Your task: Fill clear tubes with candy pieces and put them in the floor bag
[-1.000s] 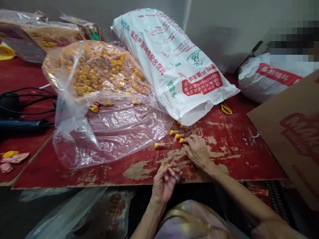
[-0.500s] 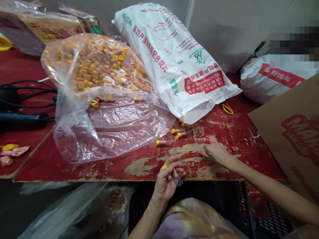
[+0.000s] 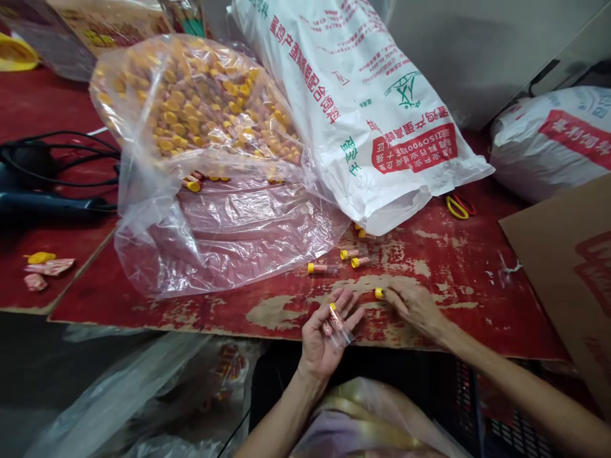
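Observation:
My left hand [image 3: 319, 346] is turned palm up near the table's front edge, its fingers loosely spread. Small clear tubes [image 3: 337, 323] with pink-patterned contents lie in that palm, and a yellow cap shows on one. To its right, my right hand [image 3: 419, 310] pinches a yellow-capped tube [image 3: 379, 293] just above the table; the fingers hide most of it. Beyond the hands, another capped tube [image 3: 322, 269] lies on the table, with a few similar ones close by. A large clear plastic bag [image 3: 229, 235] behind them holds many yellow-capped tubes.
A white printed sack [image 3: 367, 121] leans behind the bag. Yellow-and-red-handled scissors [image 3: 458, 207] lie near its mouth. At right stand a cardboard box [image 3: 563, 235] and another sack [image 3: 554, 146]. On the left are a dark corded tool [image 3: 52, 205] and wrapper scraps [image 3: 50, 267].
The fingers of my left hand have uncurled around the tubes. A yellow-capped tube now shows in my right hand's fingertips. The camera view has shifted slightly.

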